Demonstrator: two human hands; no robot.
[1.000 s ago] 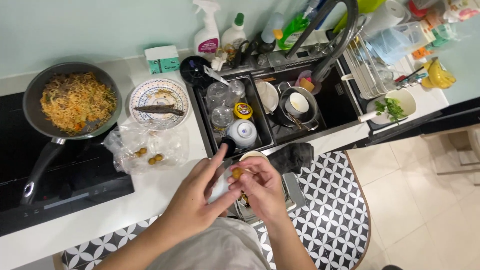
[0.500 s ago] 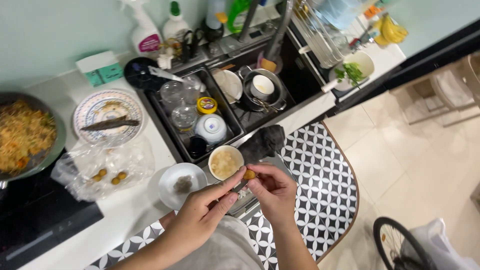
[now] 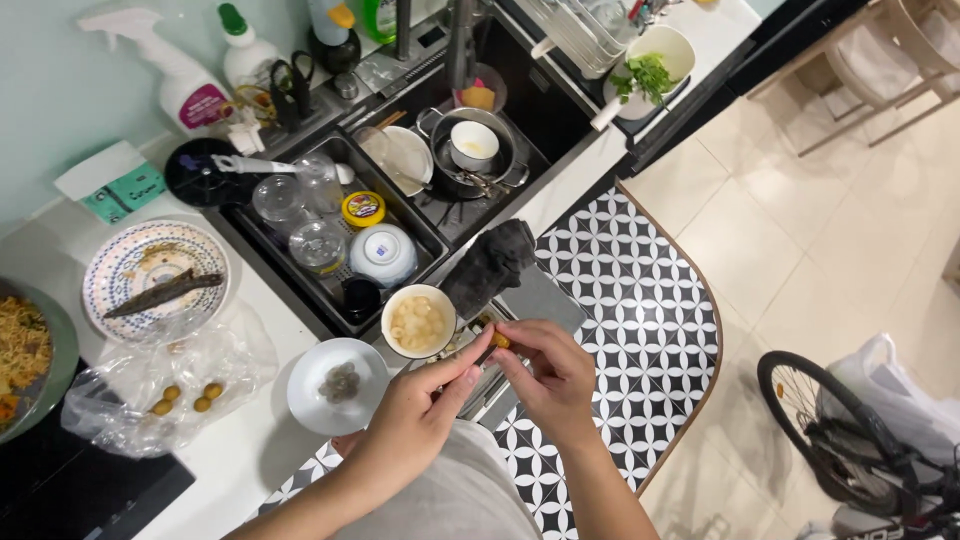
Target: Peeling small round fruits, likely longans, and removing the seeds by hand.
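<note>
pan [image 3: 25,360]: cut by the left edge, you see only part of its noodles | bicycle [image 3: 860,440]: cut by the right and bottom edges | small fruit [image 3: 499,341]: mostly covered by your right hand [image 3: 550,375] fingertips | white plate [image 3: 338,386]: contents too blurred to tell.

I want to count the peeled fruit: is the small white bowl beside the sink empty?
Not empty: the small white bowl holds several pale peeled pieces.
</note>
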